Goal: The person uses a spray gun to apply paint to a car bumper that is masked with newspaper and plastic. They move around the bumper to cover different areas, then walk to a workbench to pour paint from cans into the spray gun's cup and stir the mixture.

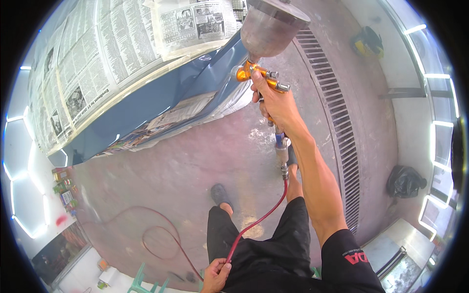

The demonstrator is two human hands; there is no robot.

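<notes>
My right hand (273, 100) is wrapped round the handle of an orange spray gun (243, 72), held out in front of me with a metal paint cup (271, 29) on top. The gun's nozzle end faces left, close to a blue car body panel (146, 97). From the fitting under the handle, a red air hose (259, 219) runs down to my left hand (216, 275), whose fingers are closed round it at my waist. Newspaper masking (112, 46), taped along its edges, covers the area above the blue panel; more paper hangs below it.
The hose trails in a loop (161, 241) on the floor to my left. A floor grate (337, 112) runs along my right. Cans (65, 188) stand by the left wall, a black bag (405, 181) by the right wall. A green stool (141, 281) is behind me.
</notes>
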